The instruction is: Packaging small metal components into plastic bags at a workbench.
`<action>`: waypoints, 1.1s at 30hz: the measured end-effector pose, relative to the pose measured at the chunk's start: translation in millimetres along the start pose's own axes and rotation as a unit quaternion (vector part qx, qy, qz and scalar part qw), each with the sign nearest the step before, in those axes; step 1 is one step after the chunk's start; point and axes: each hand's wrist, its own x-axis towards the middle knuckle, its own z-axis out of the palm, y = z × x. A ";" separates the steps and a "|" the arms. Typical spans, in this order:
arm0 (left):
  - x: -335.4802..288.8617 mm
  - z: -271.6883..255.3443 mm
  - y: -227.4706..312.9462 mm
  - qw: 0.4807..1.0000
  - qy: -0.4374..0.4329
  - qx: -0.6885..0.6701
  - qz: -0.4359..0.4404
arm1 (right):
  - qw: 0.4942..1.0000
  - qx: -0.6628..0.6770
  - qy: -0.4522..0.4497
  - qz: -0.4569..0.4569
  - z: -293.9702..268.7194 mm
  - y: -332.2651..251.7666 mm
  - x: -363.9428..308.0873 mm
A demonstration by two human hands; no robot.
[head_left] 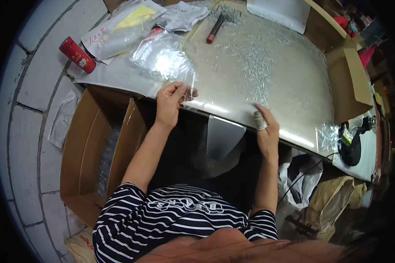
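My left hand (170, 104) is at the table's front edge, its thumb and fingers pinched on the edge of a clear plastic bag (164, 55) that lies behind it. My right hand (267, 125) is further right over the same edge, a white wrapping (260, 120) round one digit. Its fingertips are drawn close together beside a strip of small, shiny metal pieces (256, 74). Whatever sits between those fingertips is too small to make out.
A dark tool with a red-brown handle (214, 33) lies at the back. On the left stand a red flask (77, 55), papers (118, 33) and an open cardboard box (81, 144) below. Cardboard (349, 83) borders the right side; a white bag (296, 175) hangs below.
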 end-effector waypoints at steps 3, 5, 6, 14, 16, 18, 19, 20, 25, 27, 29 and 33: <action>-36.7 21.8 -15.6 0.987 -0.006 -0.146 -0.073 | 0.955 0.281 -0.083 0.051 41.5 -26.3 -21.8; -55.8 26.7 -25.4 0.977 -0.004 -0.195 -0.091 | 0.888 0.425 -0.138 0.109 69.1 -34.0 -29.6; -65.5 24.5 -33.7 0.969 -0.002 -0.224 -0.100 | 0.888 0.425 -0.137 0.112 80.6 -36.1 -34.0; -76.8 -8.1 -5.4 0.949 -0.205 -0.115 -0.209 | 0.907 0.371 -0.166 0.114 76.1 -30.5 -64.1; -74.1 -6.2 -0.1 0.936 -0.233 0.079 -0.253 | 0.928 0.248 -0.265 0.088 73.1 -30.3 -71.5; -82.5 1.1 -19.6 0.922 -0.250 0.216 -0.202 | 0.937 0.217 -0.264 0.074 72.5 -31.7 -77.8; -86.7 5.8 -25.4 0.904 -0.261 0.284 -0.186 | 0.947 0.186 -0.255 0.059 72.5 -30.8 -81.2; -92.8 12.5 -28.7 0.913 -0.231 0.311 -0.127 | 0.960 0.158 -0.229 0.038 72.5 -24.9 -82.9; -120.4 6.7 -56.3 0.928 -0.208 0.274 -0.142 | 0.925 0.248 -0.213 0.193 74.6 -3.3 -113.9; -124.9 -10.0 -74.9 0.911 -0.278 0.169 -0.252 | 0.875 0.332 -0.276 0.219 76.1 4.6 -127.7; -128.0 -18.7 -84.6 0.853 -0.365 0.176 -0.330 | 0.851 0.315 -0.365 0.210 84.1 29.6 -143.8; -134.8 -30.8 -125.5 0.851 -0.361 0.309 -0.224 | 0.912 0.162 -0.345 0.154 104.0 62.3 -158.3</action>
